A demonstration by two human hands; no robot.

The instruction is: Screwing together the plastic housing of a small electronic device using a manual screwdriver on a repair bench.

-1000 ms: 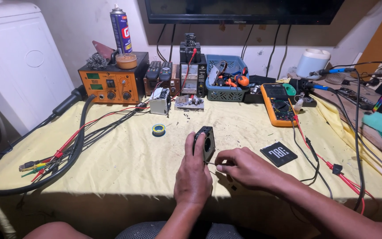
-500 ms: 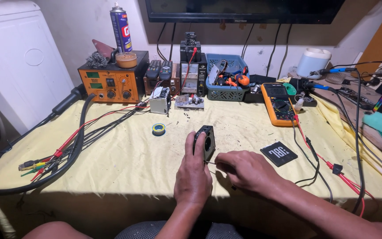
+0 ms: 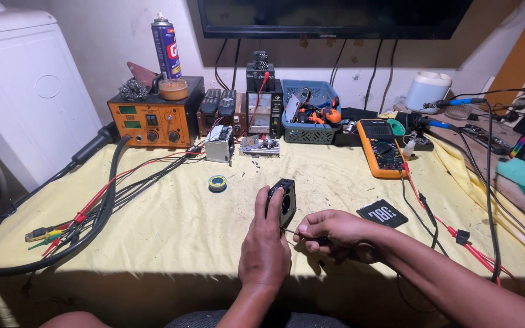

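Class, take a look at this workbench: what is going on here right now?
A person sits at a cluttered bench covered with a yellow cloth. The left hand holds a small black boxy part upright on the cloth, while the right hand brings a thin tool to its side. A yellow multimeter, a small solder spool and an orange bench unit sit untouched further back.

Tool tip (image 3: 288,231) hidden behind left hand (image 3: 265,255)
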